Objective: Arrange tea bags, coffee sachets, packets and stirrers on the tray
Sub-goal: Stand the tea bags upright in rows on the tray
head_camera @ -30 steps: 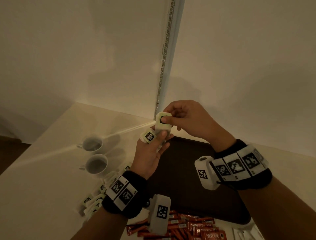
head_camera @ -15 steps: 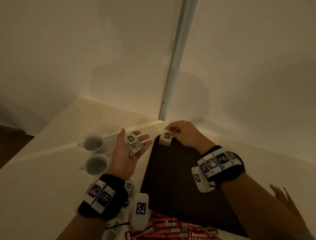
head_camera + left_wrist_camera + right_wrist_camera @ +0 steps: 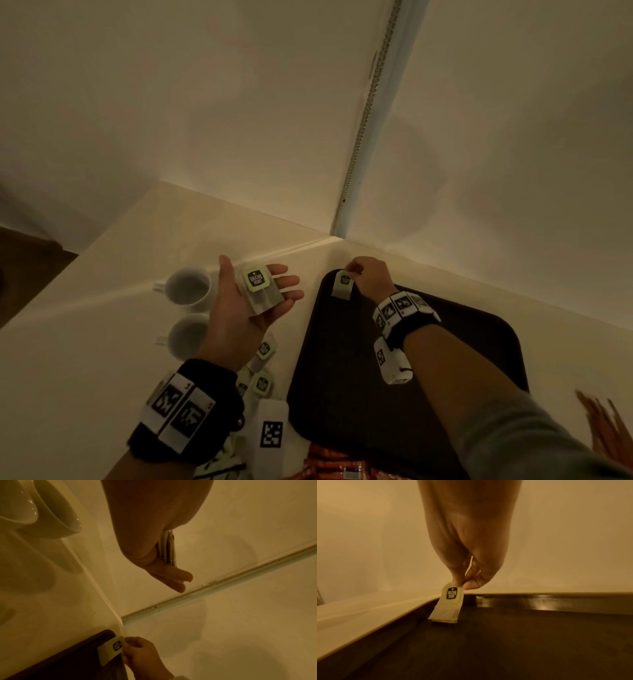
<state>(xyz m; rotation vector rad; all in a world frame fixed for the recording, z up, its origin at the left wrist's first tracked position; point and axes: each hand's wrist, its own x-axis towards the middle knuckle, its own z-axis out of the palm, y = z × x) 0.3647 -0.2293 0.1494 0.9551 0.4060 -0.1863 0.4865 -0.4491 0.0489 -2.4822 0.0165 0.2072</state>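
- Two hands work at the counter corner: the right hand (image 3: pixel 368 279) reaches forward over the dark tray (image 3: pixel 479 342), wrist raised, fingertips pointing down.
- Its thumb and forefinger pinch the top edge of a tea bag (image 3: pixel 449 603), whose bottom edge touches the tray floor at the far left corner, just inside the rim.
- That tea bag is a flat paper pouch with a pale green tag carrying a black label.
- The left hand (image 3: pixel 246 305) is held palm up beside the tray, fingers spread and nearly straight, with a thin stack of tea bags (image 3: pixel 262 291) lying flat across the palm and fingers.
- The tray is a rounded rectangle with a glossy raised lip and a matte floor.
- Two white glazed cups (image 3: pixel 188 286) stand left of the open hand.
- More tea bags (image 3: pixel 262 382) lie loose on the counter near the left wrist; red sachets (image 3: pixel 329 467) sit at the tray's near edge, and thin wooden stirrers (image 3: pixel 603 425) lie off to the right.
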